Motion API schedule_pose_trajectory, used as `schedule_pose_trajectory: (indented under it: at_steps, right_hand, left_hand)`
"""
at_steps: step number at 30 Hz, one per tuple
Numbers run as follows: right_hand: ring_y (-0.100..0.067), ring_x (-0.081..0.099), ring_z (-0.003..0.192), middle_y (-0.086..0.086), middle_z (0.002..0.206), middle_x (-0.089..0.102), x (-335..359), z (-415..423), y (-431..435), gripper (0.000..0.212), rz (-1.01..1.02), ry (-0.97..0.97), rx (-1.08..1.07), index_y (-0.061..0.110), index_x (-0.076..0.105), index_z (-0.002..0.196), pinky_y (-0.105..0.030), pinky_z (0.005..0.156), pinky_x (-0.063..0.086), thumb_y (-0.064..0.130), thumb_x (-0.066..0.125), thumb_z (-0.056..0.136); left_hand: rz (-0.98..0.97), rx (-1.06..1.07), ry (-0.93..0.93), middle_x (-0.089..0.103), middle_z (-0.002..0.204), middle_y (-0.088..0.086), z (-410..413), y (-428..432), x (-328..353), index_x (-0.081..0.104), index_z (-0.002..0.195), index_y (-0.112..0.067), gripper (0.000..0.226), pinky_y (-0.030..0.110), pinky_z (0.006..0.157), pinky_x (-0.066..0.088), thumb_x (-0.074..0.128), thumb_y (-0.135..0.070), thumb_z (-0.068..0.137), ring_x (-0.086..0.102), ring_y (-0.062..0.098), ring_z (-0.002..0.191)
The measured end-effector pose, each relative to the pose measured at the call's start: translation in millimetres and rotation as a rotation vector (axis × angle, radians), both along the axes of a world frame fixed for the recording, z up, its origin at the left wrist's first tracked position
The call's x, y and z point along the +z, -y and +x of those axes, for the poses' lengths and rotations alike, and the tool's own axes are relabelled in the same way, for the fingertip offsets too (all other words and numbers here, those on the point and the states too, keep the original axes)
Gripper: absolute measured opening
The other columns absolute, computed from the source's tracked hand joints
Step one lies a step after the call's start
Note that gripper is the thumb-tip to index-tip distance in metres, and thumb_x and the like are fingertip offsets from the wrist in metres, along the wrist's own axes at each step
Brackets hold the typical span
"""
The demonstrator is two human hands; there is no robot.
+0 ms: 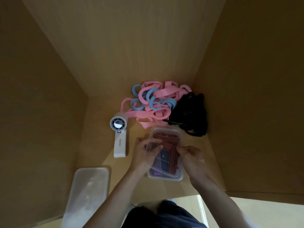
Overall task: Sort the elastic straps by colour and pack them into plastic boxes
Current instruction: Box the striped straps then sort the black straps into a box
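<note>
Striped straps in plastic box: likely soft, springy, best taken at folds | left hand, right hand grips pinched them.

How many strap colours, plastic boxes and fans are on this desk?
Strap colours: 4 (pink straps, blue straps, black straps, striped straps)
Plastic boxes: 2 (strap-filled box, left box)
Fan: 1
Total: 7

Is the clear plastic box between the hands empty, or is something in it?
Not empty: red striped elastic straps lie inside the clear plastic box, seen through its walls.
</note>
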State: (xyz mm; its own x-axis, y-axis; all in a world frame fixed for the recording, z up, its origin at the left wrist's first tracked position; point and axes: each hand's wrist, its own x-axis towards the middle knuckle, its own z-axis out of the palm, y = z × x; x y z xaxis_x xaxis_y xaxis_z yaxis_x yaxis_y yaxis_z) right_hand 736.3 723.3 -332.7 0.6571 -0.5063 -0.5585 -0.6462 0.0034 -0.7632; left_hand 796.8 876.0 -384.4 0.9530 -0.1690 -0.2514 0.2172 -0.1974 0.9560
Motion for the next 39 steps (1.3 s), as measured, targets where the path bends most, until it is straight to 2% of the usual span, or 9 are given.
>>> schedule_pose_trajectory:
  at_steps: [4, 8, 13, 16, 19, 21, 27, 35, 39]
  right_hand:
    - [-0.010, 0.061, 0.074, 0.001, 0.081, 0.068, -2.1, 1.5, 5.2, 0.020, -0.067, 0.011, 0.049, 0.009, 0.066, 0.081, -0.024, 0.058, 0.040, 0.025, 0.066, 0.094]
    - [-0.007, 0.063, 0.078, 0.006, 0.084, 0.068, -6.7, 0.2, 10.7, 0.021, -0.174, 0.020, 0.155, 0.012, 0.067, 0.084, -0.018, 0.059, 0.042, 0.030, 0.066, 0.095]
    - [-0.006, 0.059, 0.072, 0.005, 0.082, 0.068, -14.8, -2.7, 10.0, 0.018, -0.340, 0.046, 0.173, 0.013, 0.065, 0.087, -0.013, 0.056, 0.038, 0.030, 0.067, 0.094]
    - [0.002, 0.059, 0.064, 0.008, 0.075, 0.067, -15.2, -5.7, 11.0, 0.015, -0.358, 0.090, 0.163, 0.013, 0.066, 0.087, -0.008, 0.053, 0.037, 0.026, 0.069, 0.093]
    - [0.002, 0.066, 0.071, 0.009, 0.084, 0.070, -19.6, -11.9, 7.4, 0.010, -0.352, 0.195, 0.135, 0.013, 0.065, 0.097, -0.006, 0.056, 0.043, 0.020, 0.070, 0.093]
    - [-0.003, 0.068, 0.083, 0.014, 0.097, 0.067, -23.7, -17.4, 6.3, 0.032, -0.357, 0.257, 0.131, 0.021, 0.059, 0.121, -0.009, 0.063, 0.048, 0.020, 0.071, 0.092]
    - [-0.009, 0.068, 0.100, 0.013, 0.120, 0.068, -29.2, -23.1, 2.5, 0.040, -0.420, 0.372, 0.167, 0.033, 0.059, 0.136, -0.041, 0.087, 0.058, 0.033, 0.055, 0.096]
    - [-0.014, 0.061, 0.098, 0.005, 0.108, 0.062, -35.8, -18.0, 4.3, 0.041, -0.517, 0.381, 0.214, 0.016, 0.060, 0.139, -0.015, 0.080, 0.041, 0.008, 0.051, 0.100]
    - [-0.012, 0.063, 0.099, 0.009, 0.108, 0.064, -39.0, -14.2, 2.2, 0.043, -0.487, 0.388, 0.172, 0.020, 0.062, 0.135, -0.025, 0.086, 0.050, 0.002, 0.052, 0.096]
  left_hand:
    - [-0.203, -0.146, -0.234, 0.058, 0.130, 0.010, 3.6, -24.4, 10.8, 0.081, 0.102, -0.022, 0.035, 0.038, 0.106, 0.049, 0.050, -0.007, 0.099, 0.059, 0.019, 0.121]
    - [-0.340, -0.195, -0.291, 0.064, 0.128, 0.006, -0.7, -32.2, 28.8, 0.079, 0.105, -0.017, 0.032, 0.040, 0.106, 0.046, 0.057, -0.035, 0.090, 0.058, 0.022, 0.123]
    - [0.122, -0.073, 0.053, 0.063, 0.111, -0.006, -12.9, -17.5, 20.9, 0.065, 0.102, -0.025, 0.010, 0.023, 0.089, 0.048, 0.066, -0.018, 0.095, 0.061, 0.009, 0.101]
    - [0.202, -0.079, 0.193, 0.056, 0.110, -0.020, -19.6, -16.3, 14.8, 0.044, 0.131, -0.032, 0.042, 0.028, 0.083, 0.051, 0.063, -0.021, 0.095, 0.060, 0.002, 0.093]
    - [0.344, -0.264, 0.333, 0.038, 0.137, -0.018, -21.0, -17.1, 13.3, 0.029, 0.150, -0.045, 0.059, 0.019, 0.093, 0.043, 0.051, -0.022, 0.101, 0.054, 0.004, 0.117]
    - [0.470, -0.325, 0.432, 0.018, 0.154, -0.019, -22.5, -16.1, 10.1, 0.031, 0.152, -0.041, 0.055, 0.021, 0.103, 0.039, 0.045, -0.022, 0.102, 0.041, 0.008, 0.136]
    - [0.565, -0.400, 0.422, -0.011, 0.166, -0.017, -28.7, -6.1, 12.0, 0.019, 0.159, -0.024, 0.063, 0.029, 0.124, 0.017, 0.045, -0.036, 0.102, 0.006, 0.007, 0.151]
    - [0.709, -0.410, 0.432, -0.026, 0.165, -0.004, -43.1, 2.2, 9.1, -0.001, 0.158, -0.043, 0.070, 0.042, 0.125, 0.018, 0.032, -0.058, 0.098, -0.001, 0.020, 0.155]
    - [0.856, -0.435, 0.462, -0.035, 0.161, 0.005, -47.5, 4.9, 11.1, -0.003, 0.157, -0.047, 0.079, 0.043, 0.123, 0.022, 0.024, -0.076, 0.089, 0.009, 0.029, 0.153]
